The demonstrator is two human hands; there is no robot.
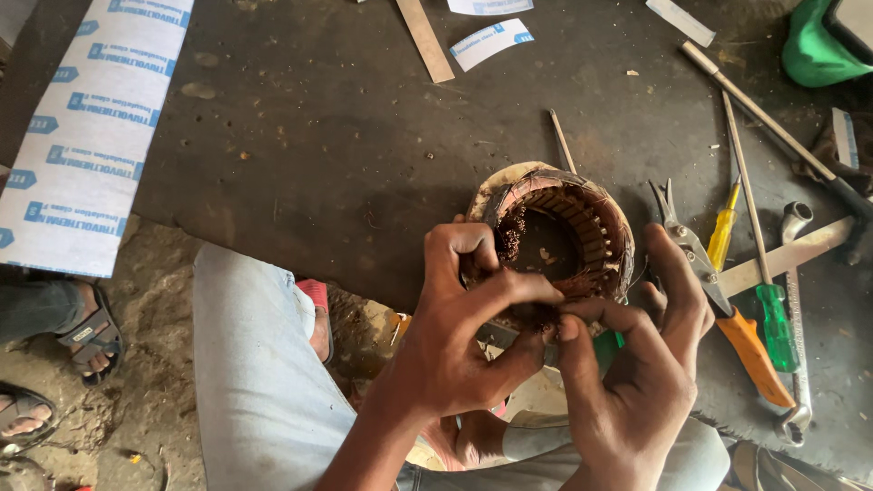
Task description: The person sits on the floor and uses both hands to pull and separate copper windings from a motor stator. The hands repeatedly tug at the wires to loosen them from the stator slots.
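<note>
Both hands grip a motor stator (559, 232) with copper windings, just right of centre: left hand (464, 318) fingers pinched on its near rim, right hand (637, 373) fingers clamped at 4 o'clock. Orange-handled snips (718, 300) lie beside it at 3 o'clock.

The left hand (459, 341) and right hand (637, 382) meet at the near rim of a round motor stator (568, 232) wound with copper wire, fingertips pinching at the windings. Just right of it on the dark worktop (346, 136) lie orange-handled snips (727, 309), a yellow screwdriver (723, 236) and a green screwdriver (773, 318). A long white printed insulation sheet (91, 127) lies far left.
</note>
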